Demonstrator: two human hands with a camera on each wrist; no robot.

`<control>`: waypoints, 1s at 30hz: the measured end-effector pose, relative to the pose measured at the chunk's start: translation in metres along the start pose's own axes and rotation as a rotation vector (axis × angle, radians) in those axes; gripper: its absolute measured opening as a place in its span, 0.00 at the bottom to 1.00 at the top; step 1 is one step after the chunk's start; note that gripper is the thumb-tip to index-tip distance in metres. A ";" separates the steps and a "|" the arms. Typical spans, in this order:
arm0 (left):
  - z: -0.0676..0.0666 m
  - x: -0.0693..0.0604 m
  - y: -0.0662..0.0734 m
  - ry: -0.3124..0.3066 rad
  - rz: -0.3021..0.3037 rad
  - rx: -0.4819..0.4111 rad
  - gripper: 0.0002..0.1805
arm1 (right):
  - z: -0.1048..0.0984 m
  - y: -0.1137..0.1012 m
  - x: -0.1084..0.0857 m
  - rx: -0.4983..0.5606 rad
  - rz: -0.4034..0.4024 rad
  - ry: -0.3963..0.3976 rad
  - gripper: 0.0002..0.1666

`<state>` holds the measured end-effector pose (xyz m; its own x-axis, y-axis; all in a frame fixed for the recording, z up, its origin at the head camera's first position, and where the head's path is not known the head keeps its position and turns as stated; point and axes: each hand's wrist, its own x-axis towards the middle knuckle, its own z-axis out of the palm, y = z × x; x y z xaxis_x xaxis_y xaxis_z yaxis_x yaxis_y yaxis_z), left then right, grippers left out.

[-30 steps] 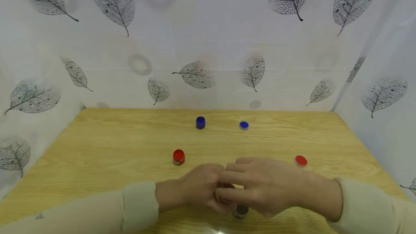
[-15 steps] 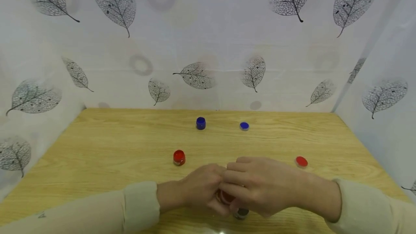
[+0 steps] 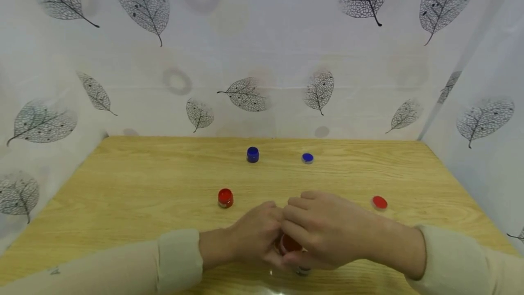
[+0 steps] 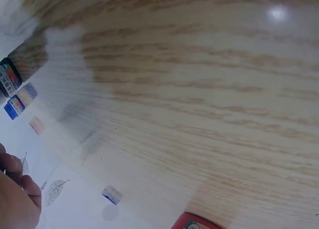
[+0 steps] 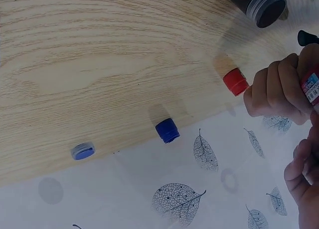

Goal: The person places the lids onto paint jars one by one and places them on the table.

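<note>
Occupying near centre, the held jar (image 3: 291,244) is gripped by the left hand (image 3: 255,236), its top clasped by the right hand (image 3: 329,231). A hard twist could make it slip or tilt. The dark jar (image 5: 256,7), just to its right, could be knocked if that hand drops; farther left, a stray sweep could tip the uncapped red jar (image 3: 225,198).

Wide room lies on the bench (image 3: 135,181) left of the red jar (image 3: 225,198) and right of the red lid (image 3: 379,202). Farther back, a gap parts the blue jar (image 3: 252,155) from the blue lid (image 3: 307,158). The left hand (image 3: 257,236), right hand (image 3: 327,231) and held jar (image 3: 291,243) block the near middle, a dark jar (image 5: 256,8) beside them.
</note>
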<state>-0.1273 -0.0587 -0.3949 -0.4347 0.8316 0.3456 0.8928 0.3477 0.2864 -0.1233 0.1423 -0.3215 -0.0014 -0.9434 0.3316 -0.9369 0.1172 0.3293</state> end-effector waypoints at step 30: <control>0.010 -0.005 0.013 0.450 -0.056 0.321 0.21 | 0.019 -0.009 0.021 -0.255 0.251 0.205 0.32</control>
<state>-0.1125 -0.0538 -0.4015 -0.4274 0.5650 0.7057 0.8271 0.5596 0.0529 -0.1211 0.1158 -0.3342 -0.1249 -0.7978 0.5899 -0.7996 0.4329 0.4162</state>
